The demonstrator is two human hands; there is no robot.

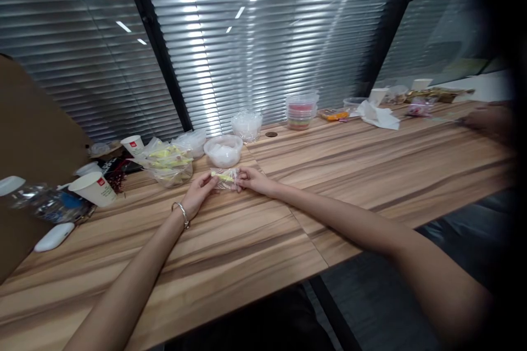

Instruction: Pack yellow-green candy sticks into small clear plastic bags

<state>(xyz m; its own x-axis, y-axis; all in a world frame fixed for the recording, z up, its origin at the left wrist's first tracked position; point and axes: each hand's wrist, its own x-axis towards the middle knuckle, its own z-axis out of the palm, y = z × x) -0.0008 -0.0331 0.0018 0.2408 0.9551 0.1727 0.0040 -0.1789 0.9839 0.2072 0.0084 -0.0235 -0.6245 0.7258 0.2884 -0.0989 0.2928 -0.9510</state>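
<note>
Between my two hands is a small clear plastic bag with something thin and yellow in it, too small to name. My left hand, a silver bracelet at its wrist, pinches the bag's left end. At the other end, the fingers of my right hand are closed on the plastic. Just behind the bag stands a clear round tub with whitish, cloudy contents. To its left lies a larger clear bag filled with several yellow pieces.
Paper cups, a clear bottle and a white case are at the left. Stacked tubs, an orange packet and a crumpled tissue line the back. Another person's hand is at the far right.
</note>
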